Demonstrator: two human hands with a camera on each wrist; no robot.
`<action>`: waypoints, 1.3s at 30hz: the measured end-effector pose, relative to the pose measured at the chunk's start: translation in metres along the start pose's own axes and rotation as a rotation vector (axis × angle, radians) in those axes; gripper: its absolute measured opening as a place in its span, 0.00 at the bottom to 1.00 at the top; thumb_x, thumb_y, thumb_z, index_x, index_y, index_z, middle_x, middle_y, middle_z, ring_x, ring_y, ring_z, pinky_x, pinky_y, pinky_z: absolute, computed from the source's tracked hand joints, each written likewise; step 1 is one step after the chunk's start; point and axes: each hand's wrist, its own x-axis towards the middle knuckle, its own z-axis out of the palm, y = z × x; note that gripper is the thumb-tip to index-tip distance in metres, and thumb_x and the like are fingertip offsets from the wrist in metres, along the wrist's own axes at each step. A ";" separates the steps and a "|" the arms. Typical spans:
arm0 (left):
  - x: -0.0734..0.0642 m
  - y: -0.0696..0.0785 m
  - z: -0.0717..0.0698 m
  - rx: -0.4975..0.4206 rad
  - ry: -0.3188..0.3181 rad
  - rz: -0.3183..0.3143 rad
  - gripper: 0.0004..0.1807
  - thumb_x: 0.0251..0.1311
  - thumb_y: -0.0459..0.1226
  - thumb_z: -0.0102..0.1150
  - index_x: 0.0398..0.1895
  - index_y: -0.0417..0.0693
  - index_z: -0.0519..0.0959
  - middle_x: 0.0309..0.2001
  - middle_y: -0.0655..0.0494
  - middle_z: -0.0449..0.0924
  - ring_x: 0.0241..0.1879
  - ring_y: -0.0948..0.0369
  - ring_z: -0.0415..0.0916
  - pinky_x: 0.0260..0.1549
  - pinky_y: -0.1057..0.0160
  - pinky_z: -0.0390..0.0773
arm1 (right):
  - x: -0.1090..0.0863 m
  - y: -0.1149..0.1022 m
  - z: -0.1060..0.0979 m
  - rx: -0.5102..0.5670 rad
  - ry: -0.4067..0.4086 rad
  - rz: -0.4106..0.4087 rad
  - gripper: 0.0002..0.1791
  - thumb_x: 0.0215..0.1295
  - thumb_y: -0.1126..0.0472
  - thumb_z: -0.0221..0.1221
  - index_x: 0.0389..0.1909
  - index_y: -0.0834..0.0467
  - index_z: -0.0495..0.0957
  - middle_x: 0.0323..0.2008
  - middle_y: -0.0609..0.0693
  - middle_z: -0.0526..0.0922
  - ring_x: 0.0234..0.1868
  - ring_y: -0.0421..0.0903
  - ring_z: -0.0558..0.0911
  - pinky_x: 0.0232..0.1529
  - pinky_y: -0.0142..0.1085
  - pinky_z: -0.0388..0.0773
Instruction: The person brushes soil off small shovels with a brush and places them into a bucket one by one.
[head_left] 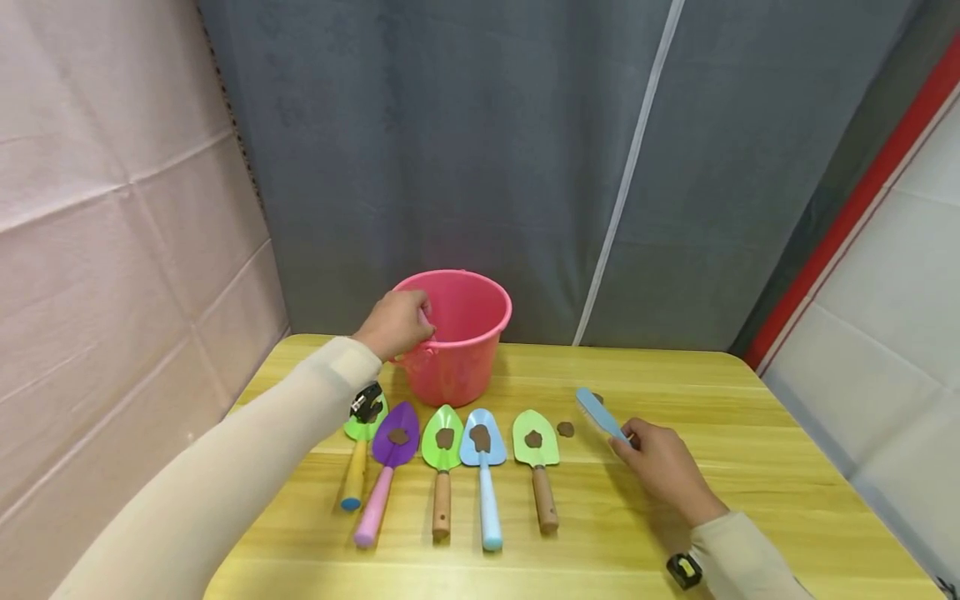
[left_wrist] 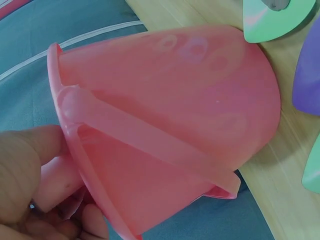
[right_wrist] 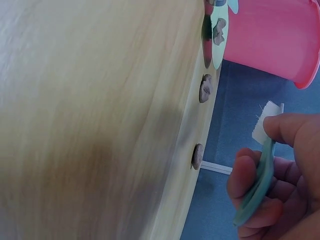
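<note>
My left hand is at the near left rim of a pink bucket, its fingers curled round a pink rounded piece that looks like a handle. The rest of that piece is hidden by the hand and the rim. The bucket's strap handle hangs down its side. On the right, my right hand holds a light-blue brush by its handle, above the table. White bristles show past the fingertips. Near the brush lie two flat brown lumps, one to its left, another partly behind it in the head view.
Several hand trowels lie in a row, brown lumps on their blades: green with yellow handle, purple, green with wooden handle, blue, pale green. The wooden table ends at a grey curtain.
</note>
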 end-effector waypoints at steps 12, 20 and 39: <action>0.001 0.003 -0.001 0.066 0.003 0.097 0.01 0.56 0.31 0.59 0.28 0.42 0.77 0.24 0.52 0.75 0.27 0.55 0.71 0.26 0.60 0.73 | -0.001 -0.001 -0.002 -0.001 0.001 -0.010 0.09 0.69 0.57 0.61 0.39 0.59 0.79 0.15 0.44 0.67 0.14 0.39 0.62 0.16 0.32 0.59; -0.002 0.016 -0.010 0.064 -0.010 0.119 0.04 0.56 0.31 0.58 0.25 0.44 0.78 0.24 0.53 0.76 0.26 0.56 0.72 0.26 0.60 0.74 | -0.004 0.000 0.000 0.007 -0.003 0.008 0.08 0.69 0.57 0.61 0.39 0.59 0.79 0.15 0.44 0.67 0.14 0.40 0.62 0.15 0.32 0.58; -0.003 0.037 0.003 0.058 -0.119 0.289 0.03 0.60 0.31 0.60 0.32 0.43 0.83 0.30 0.55 0.80 0.33 0.56 0.73 0.35 0.61 0.76 | -0.007 -0.005 0.002 0.019 -0.014 0.017 0.07 0.68 0.59 0.61 0.37 0.59 0.79 0.16 0.44 0.68 0.15 0.39 0.63 0.16 0.31 0.59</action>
